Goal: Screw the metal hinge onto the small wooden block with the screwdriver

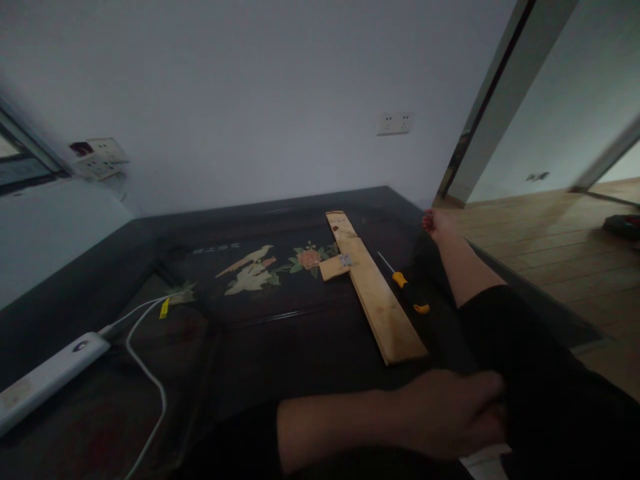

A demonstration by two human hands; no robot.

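Observation:
My left hand (450, 413) reaches across from the lower left and rests against my black-trousered leg (530, 373). I see only its back; the fingers curl toward the cloth, and whether they hold anything is hidden. My right hand is out of view. A long light wooden plank (380, 300) lies on the dark tabletop (280, 347), with a small wooden piece (334, 267) joined to its left side by a metal hinge (345, 260). To the plank's right, between it and my leg, lies a screwdriver (406, 285) with an orange and black handle.
My bare foot (433, 221) reaches the table's far right corner. A white power strip (50, 377) with a white cable (150, 373) sits at the left. The tabletop bears a painted bird and flower (270, 267). Wall sockets (394, 123) are behind; wooden floor (550, 247) lies to the right.

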